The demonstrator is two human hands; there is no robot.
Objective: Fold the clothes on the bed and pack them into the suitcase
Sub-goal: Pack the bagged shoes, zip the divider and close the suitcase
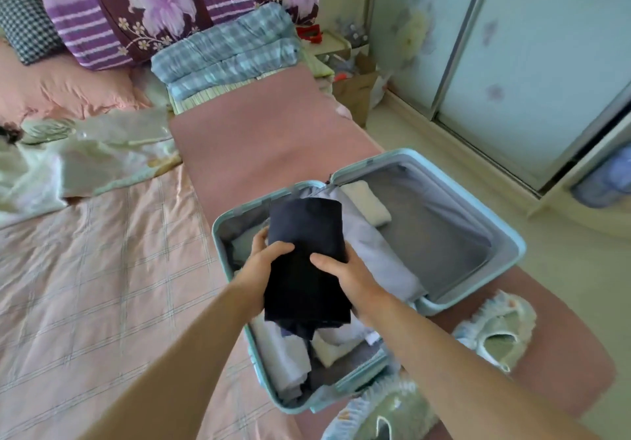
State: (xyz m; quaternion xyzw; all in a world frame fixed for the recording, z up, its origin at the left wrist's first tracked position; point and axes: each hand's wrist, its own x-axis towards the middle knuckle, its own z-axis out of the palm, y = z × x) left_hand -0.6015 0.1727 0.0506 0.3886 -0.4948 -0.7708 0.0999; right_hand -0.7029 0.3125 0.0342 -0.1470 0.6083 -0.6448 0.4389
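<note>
Over the part-filled left compartment of the open suitcase (512,246), a folded dark navy garment (304,234) is held lengthwise away from the person, left hand (264,265) and right hand (351,279) gripping opposite sides, fingers (283,247) curled round its edges.

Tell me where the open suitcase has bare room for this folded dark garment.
Right half of the light-blue hard suitcase: bare grey lining, bordered by the cream rolled cloth, the pale lilac garment and the rim. The left half, under the folded navy garment, is crowded with pale folded clothes.
</note>
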